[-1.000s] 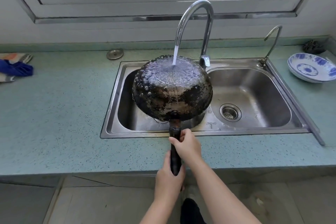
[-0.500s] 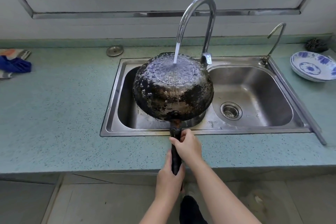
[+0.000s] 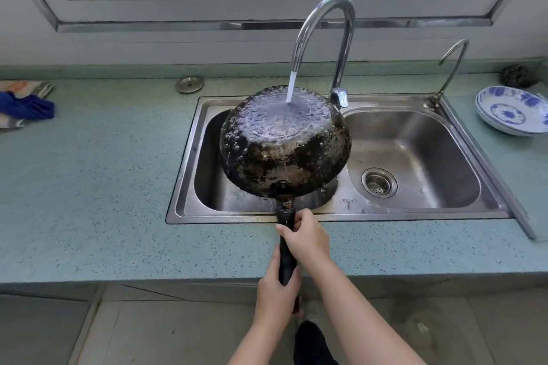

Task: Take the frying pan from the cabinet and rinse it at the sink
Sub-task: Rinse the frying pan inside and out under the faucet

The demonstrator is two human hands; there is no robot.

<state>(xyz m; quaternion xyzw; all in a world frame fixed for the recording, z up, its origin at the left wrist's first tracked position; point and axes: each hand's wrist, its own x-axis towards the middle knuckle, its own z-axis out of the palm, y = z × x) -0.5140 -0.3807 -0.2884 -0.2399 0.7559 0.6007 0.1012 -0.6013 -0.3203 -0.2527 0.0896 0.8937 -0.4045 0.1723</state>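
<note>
Pan [image 3: 284,145] upside down under the tap [image 3: 323,38]
Both hands, left [image 3: 277,295] and right [image 3: 307,238], fingers wrapped on its handle; bowl [image 3: 513,111] upper right, cloth [image 3: 25,104] far left on the table [image 3: 89,172].

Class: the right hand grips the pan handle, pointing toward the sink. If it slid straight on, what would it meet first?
Probably the frying pan bowl itself, where the handle joins, just ahead of the right hand; depth is uncertain.

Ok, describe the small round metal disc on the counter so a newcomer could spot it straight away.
Start at the double sink under the window. On the green counter just behind its back left corner lies a flat metal disc. It is silver and small, unlike the blue-patterned bowl far right.
</note>
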